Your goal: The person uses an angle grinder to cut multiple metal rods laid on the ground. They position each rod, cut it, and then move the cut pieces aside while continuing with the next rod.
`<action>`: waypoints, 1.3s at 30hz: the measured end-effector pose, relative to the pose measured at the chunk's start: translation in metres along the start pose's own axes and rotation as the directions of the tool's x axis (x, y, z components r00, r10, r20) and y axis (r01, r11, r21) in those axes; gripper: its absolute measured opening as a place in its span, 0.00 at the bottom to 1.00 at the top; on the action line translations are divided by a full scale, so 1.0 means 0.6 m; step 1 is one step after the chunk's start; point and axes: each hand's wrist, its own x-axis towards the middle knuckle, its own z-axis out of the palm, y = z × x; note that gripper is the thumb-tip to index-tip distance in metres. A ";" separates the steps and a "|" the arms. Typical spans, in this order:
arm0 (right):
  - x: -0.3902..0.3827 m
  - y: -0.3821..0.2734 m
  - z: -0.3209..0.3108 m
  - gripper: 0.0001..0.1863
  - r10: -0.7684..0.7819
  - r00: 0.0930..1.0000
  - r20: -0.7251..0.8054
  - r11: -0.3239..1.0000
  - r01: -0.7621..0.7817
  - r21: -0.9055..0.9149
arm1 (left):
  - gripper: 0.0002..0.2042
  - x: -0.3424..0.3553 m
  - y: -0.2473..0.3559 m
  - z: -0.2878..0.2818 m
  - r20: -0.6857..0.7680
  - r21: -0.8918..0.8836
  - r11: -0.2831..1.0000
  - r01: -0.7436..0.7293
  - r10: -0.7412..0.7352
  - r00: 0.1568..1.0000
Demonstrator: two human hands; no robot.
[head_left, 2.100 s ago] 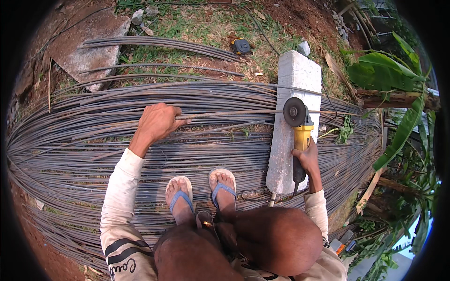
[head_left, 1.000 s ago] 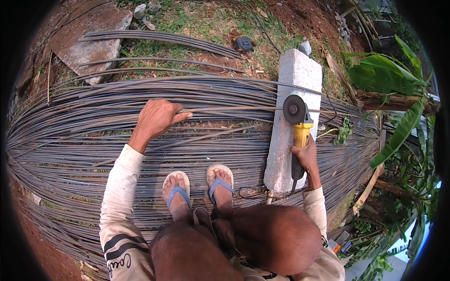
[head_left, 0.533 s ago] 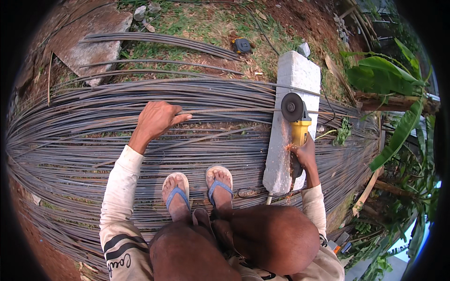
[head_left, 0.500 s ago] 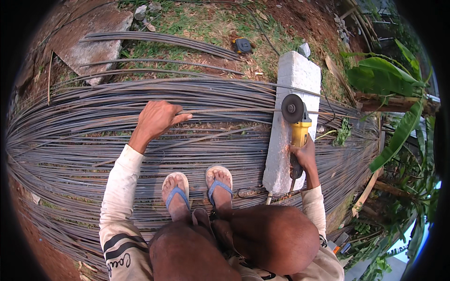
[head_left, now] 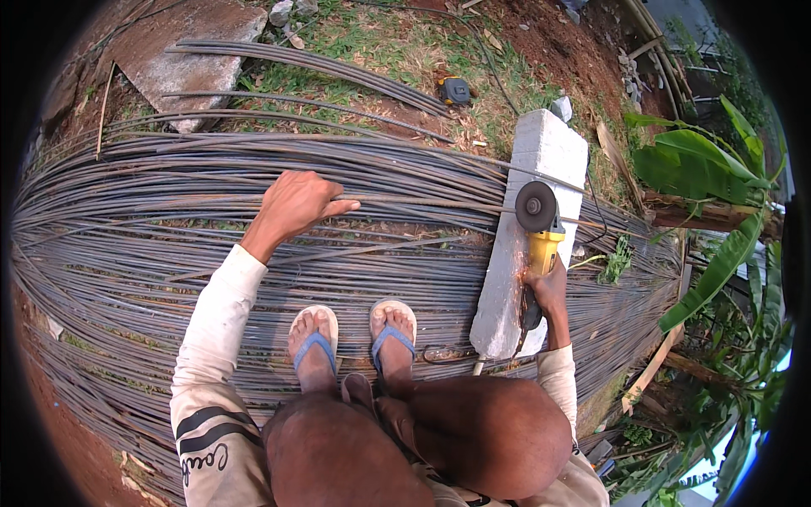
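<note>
My right hand (head_left: 547, 290) is wrapped round the yellow body of an angle grinder (head_left: 545, 247). Its dark round cutting disc (head_left: 536, 206) meets a steel rebar (head_left: 431, 202) lying across a white block (head_left: 522, 279). Orange sparks stream back along the block past my right hand. Farther left, my left hand (head_left: 302, 203) grips the same rebar, thumb stretched along it toward the block. Many more long rebars (head_left: 279, 279) lie beneath my hands and feet.
My sandalled feet stand on the rebars. Cut rods (head_left: 312, 68) lie beyond, near a black and yellow tape measure (head_left: 455, 90) on the grass. A concrete slab (head_left: 182, 68) is at far left, banana leaves (head_left: 701, 165) at right. A cable (head_left: 591, 182) curves beside the block.
The view has shifted slightly, so the block and grinder sit a little lower and farther right. Both hands keep their holds, and sparks continue.
</note>
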 end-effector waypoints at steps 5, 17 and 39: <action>0.010 0.013 0.007 0.28 -0.028 1.000 -0.001 1.000 0.028 0.011 | 0.30 0.000 -0.002 0.002 0.025 -0.014 1.000 0.023 -0.023 0.999; 0.010 0.013 0.007 0.29 -0.063 0.998 0.005 0.996 0.062 0.056 | 0.31 -0.002 -0.003 0.002 0.028 -0.022 1.000 0.016 -0.015 1.000; -0.039 -0.002 -0.007 0.31 0.101 0.995 0.016 0.994 -0.100 -0.043 | 0.29 0.003 -0.003 -0.002 0.056 -0.010 0.999 0.033 -0.033 0.998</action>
